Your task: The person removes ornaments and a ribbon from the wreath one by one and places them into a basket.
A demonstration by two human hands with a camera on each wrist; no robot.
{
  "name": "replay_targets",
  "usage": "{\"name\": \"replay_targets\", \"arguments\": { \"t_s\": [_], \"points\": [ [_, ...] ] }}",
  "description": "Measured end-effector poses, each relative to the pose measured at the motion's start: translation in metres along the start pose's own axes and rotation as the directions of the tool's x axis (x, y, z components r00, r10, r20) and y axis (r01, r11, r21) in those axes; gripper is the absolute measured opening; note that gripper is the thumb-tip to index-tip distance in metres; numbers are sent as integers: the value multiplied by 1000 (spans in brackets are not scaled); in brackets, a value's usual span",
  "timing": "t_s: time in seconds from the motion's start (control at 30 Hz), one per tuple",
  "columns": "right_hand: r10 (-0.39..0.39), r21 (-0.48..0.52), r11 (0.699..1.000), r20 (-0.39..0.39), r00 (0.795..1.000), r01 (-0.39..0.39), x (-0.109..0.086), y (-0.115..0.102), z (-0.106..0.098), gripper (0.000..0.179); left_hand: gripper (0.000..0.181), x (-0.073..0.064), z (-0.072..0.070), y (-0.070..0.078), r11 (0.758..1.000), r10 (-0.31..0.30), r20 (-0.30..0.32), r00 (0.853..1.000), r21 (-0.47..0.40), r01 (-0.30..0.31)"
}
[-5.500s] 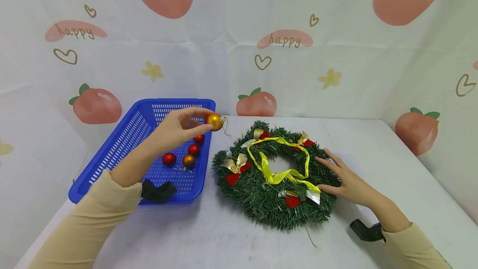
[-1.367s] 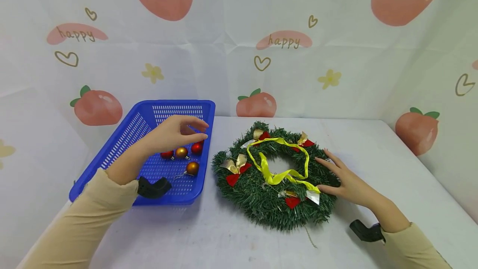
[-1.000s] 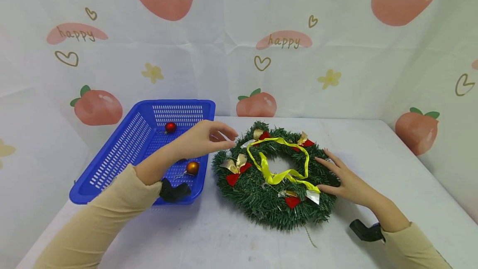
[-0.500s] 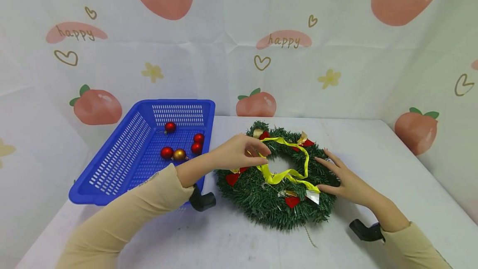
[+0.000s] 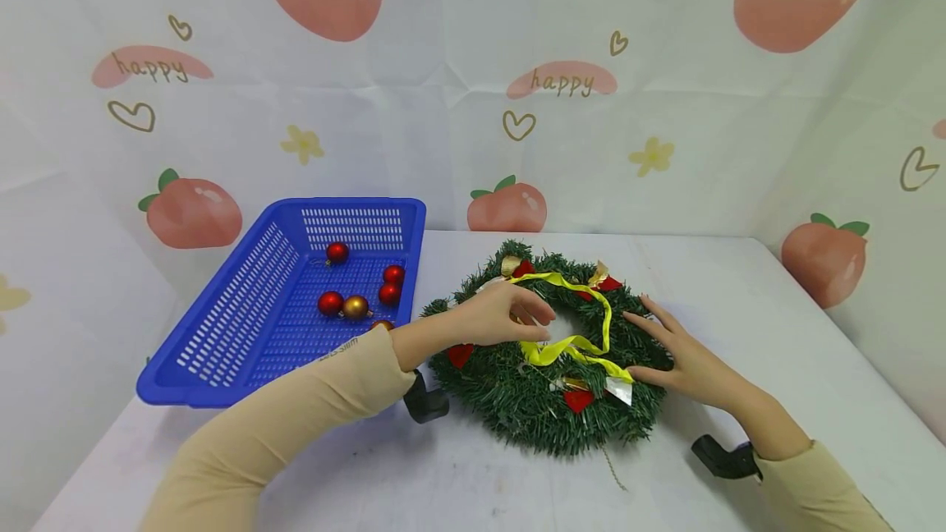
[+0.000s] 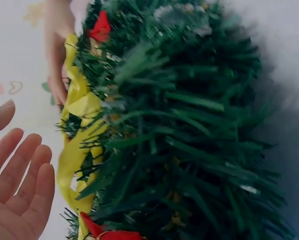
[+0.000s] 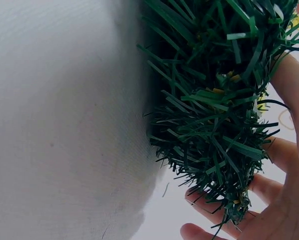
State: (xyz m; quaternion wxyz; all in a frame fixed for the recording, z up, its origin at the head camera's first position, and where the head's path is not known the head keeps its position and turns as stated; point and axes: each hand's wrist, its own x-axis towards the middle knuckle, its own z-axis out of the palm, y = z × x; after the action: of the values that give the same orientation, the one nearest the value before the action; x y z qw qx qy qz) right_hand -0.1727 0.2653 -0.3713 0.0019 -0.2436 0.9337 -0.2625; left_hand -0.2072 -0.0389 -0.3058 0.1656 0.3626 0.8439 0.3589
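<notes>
A green Christmas wreath [image 5: 517, 409] with red and gold bows lies on the table, a yellow ribbon [image 5: 608, 323] looped loosely over it. Above the wreath's left part hovers my left hand [image 5: 502, 314], its fingers loosely bent and nothing between them. The left wrist view also has this hand [image 6: 19, 185] beside the ribbon, apart from it. My right hand [image 5: 687, 360] holds the wreath's right side, thumb by the ribbon's end. Seen from the right wrist, its fingers [image 7: 274, 192] curve around the foliage at the wreath's edge; some fingertips lie partly behind the green strands.
A blue plastic basket [image 5: 214, 302] stands at the left, close to the wreath. Several red baubles [image 5: 330, 303] and a gold bauble [image 5: 355, 307] lie in it; another gold bauble [image 5: 382, 324] is partly behind the left sleeve. A printed cloth [image 5: 443, 138] hangs behind the table.
Earlier my left hand held a gold bauble over the basket; that bauble has been let go. The hand then moved right, over the wreath. The right hand and wreath have stayed put.
</notes>
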Motion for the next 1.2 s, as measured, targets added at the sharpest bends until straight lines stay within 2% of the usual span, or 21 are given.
{"name": "replay_targets", "arguments": {
  "t_s": [0.3,0.5,0.67,0.87,1.2],
  "points": [
    [4,4,1000,4,1000,-4,0,0,0,73,33,9,5,-6,999,-32,73,997,22,31],
    [7,4,1000,3,1000,-7,0,1,0,74,35,10,6,-7,994,-69,104,992,88,60],
    [6,1,1000,2,1000,-6,0,1,0,74,36,11,8,-10,986,-72,125,990,162,51],
    [7,-2,1000,1,1000,-7,0,0,0,74,33,11,11,-9,980,-70,135,988,192,43],
    [12,-7,1000,1,1000,-12,0,1,0,75,25,10,11,-11,984,-63,118,991,176,42]
  ]
}}
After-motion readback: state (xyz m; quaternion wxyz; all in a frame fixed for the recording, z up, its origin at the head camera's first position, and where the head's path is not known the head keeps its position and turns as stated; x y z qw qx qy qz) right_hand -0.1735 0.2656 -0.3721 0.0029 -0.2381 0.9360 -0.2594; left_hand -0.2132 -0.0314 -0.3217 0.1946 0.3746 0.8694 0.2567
